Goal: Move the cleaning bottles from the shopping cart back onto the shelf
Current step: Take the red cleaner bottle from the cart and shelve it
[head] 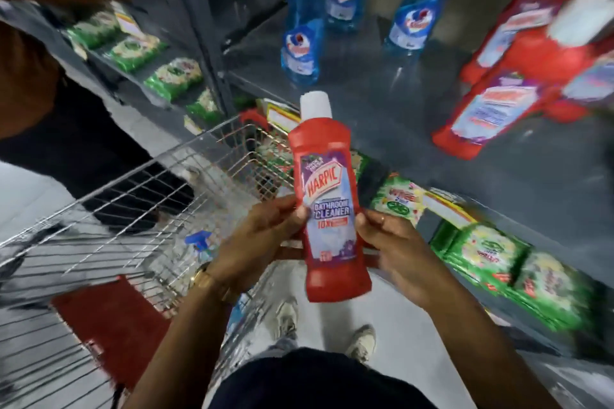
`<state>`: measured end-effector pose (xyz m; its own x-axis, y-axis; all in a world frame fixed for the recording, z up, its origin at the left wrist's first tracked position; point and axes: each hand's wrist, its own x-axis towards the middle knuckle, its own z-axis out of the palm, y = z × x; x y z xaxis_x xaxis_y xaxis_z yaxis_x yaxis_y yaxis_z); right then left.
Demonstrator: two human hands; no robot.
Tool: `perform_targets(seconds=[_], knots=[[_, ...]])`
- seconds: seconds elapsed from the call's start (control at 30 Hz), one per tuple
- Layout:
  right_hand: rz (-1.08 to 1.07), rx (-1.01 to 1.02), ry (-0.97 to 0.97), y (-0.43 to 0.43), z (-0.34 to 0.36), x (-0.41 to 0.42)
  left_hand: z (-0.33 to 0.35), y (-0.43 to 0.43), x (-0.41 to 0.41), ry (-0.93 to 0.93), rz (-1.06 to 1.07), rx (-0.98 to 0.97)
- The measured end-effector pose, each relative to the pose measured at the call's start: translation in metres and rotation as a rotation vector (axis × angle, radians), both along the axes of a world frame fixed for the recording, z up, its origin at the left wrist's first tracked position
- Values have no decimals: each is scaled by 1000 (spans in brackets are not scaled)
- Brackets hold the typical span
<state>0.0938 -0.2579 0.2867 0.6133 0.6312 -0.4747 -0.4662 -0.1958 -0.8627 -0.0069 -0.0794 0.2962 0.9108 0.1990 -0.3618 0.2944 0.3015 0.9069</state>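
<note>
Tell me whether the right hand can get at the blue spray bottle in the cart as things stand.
Probably not yet. The right hand and left hand share a grip on the red Harpic bottle, and the blue spray bottle lies down in the cart beyond the left forearm. The left hand is nearer.

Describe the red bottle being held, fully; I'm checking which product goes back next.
The red bottle is glossy plastic with a white cap, closed, pointing up and slightly away. Its purple-and-white label reads Harpic Bathroom Cleaner. It is held upright in the air, above the cart's near end, before the grey shelf. The left hand and the right hand pinch its lower sides.
</note>
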Motion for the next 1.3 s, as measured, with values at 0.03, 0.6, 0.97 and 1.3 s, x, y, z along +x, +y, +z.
perform_targets(seconds=[0.03,0.6,0.97,1.3], knots=[[-32,-7,3,-17,3,-2,1,-12,4,-8,-44,-10],[-488,43,-171,-166,14,16,26,-153,106,-127,-371,193],[-588,99,-547,-215,33,141,44,-224,239,-387,-429,250],[-666,37,-610,-232,4,185,23,-248,283,-387,-434,317]])
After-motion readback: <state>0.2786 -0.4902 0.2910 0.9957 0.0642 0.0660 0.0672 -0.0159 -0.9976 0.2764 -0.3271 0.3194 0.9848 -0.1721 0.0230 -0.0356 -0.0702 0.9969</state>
